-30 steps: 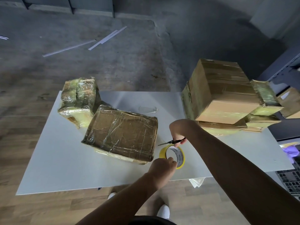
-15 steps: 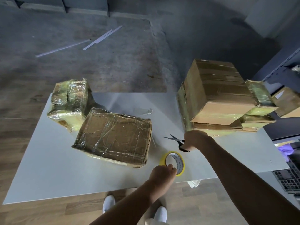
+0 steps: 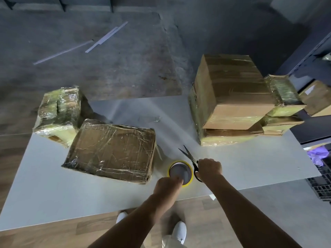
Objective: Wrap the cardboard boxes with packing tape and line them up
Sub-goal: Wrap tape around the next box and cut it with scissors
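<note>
A flat cardboard box (image 3: 112, 149) wrapped in shiny tape lies on the white table (image 3: 53, 197) left of centre. Behind it to the left stands a smaller wrapped box (image 3: 59, 113). A big taped box (image 3: 231, 90) tops a stack at the right. The yellow tape roll (image 3: 180, 171) lies flat near the front edge, and my left hand (image 3: 168, 187) grips its near rim. My right hand (image 3: 209, 169) holds black scissors (image 3: 189, 158) by the handles, blades open and pointing away to the left, just right of the roll.
Smaller wrapped boxes (image 3: 283, 97) lean against the stack at the table's right edge. A scrap of clear tape (image 3: 152, 119) lies mid-table. More cartons (image 3: 317, 99) and a dark crate (image 3: 320, 187) sit off the right side. My white shoes (image 3: 179, 231) show below the table's front edge.
My right hand has drawn the scissors away from the tape and brought them down beside the roll, blades now open. The left hand has laid the roll flat on the table.
</note>
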{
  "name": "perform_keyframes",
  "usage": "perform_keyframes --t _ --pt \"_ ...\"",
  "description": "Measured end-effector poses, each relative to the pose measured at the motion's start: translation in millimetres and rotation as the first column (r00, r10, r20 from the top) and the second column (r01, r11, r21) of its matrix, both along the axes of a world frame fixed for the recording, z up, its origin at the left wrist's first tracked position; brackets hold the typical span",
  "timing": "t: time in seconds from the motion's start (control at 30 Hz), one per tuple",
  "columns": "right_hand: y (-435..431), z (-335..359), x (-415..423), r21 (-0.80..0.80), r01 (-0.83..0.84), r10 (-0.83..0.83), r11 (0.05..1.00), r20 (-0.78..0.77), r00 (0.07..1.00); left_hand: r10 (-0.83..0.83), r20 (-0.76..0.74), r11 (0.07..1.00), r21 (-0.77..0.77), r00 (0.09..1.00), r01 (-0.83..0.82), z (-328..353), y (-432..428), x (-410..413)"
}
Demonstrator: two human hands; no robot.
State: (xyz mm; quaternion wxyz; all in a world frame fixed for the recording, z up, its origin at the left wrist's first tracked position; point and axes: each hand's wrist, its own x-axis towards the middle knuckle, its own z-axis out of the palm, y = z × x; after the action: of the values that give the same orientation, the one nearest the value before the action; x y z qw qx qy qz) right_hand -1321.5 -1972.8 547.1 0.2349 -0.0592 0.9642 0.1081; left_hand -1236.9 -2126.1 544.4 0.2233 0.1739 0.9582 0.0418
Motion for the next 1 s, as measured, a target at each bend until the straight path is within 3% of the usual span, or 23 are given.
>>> perform_keyframes --t 0.17,0.27,0.33,0.4,0.47,0.5,0.53,0.63,0.73,0.8,1.0 --pt "-1.5 -8.0 1.8 -0.012 0.020 -0.019 1.000 0.074 0.997 -0.001 -0.075 0.996 0.090 0.997 0.008 3.5 -3.3 6.7" --pt "-16.1 0.7 -1.6 -0.070 0.023 -0.025 0.997 -0.027 0.999 0.048 -0.181 0.978 0.209 0.982 -0.009 16.2 -7.9 5.3" --pt "-35.3 12.4 -6.4 -0.223 0.045 -0.074 0.974 -0.121 0.990 0.145 -0.278 0.945 0.324 0.950 -0.050 31.9 -15.4 -1.6" --pt "-62.1 24.3 -10.5 -0.489 0.113 -0.179 0.865 -0.090 0.980 0.260 -0.336 0.904 0.414 0.905 -0.106 50.0 -26.4 -11.7" --pt "-88.3 37.7 -13.6 -0.739 0.285 -0.305 0.611 0.113 0.945 0.348 -0.384 0.875 0.460 0.855 -0.150 68.2 -39.4 -21.7" --pt "-98.4 41.0 -14.5 -0.800 0.342 -0.332 0.493 0.190 0.924 0.391 -0.421 0.859 0.487 0.819 -0.160 77.4 -46.1 -26.8" --pt "-107.0 44.2 -16.6 -0.828 0.330 -0.314 0.453 0.198 0.928 0.444 -0.459 0.837 0.520 0.770 -0.172 84.6 -53.1 -31.5" --pt "-128.0 44.5 -17.8 -0.837 0.294 -0.296 0.462 0.167 0.940 0.549 -0.494 0.808 0.521 0.675 -0.275 89.9 -81.8 -42.3" --pt "-146.0 37.3 -11.3 -0.871 0.403 -0.337 0.282 0.303 0.891 0.547 -0.410 0.826 0.408 0.730 -0.389 68.4 -107.9 -39.3" --pt "-155.8 31.5 -3.4 -0.862 0.463 -0.366 0.205 0.372 0.853 0.500 -0.402 0.856 0.365 0.767 -0.367 53.0 -112.4 -30.5" --pt "-168.6 23.5 24.6 -0.809 0.522 -0.473 0.269 0.361 0.803 0.515 -0.377 0.848 0.355 0.769 -0.394 36.7 -110.7 -33.8"
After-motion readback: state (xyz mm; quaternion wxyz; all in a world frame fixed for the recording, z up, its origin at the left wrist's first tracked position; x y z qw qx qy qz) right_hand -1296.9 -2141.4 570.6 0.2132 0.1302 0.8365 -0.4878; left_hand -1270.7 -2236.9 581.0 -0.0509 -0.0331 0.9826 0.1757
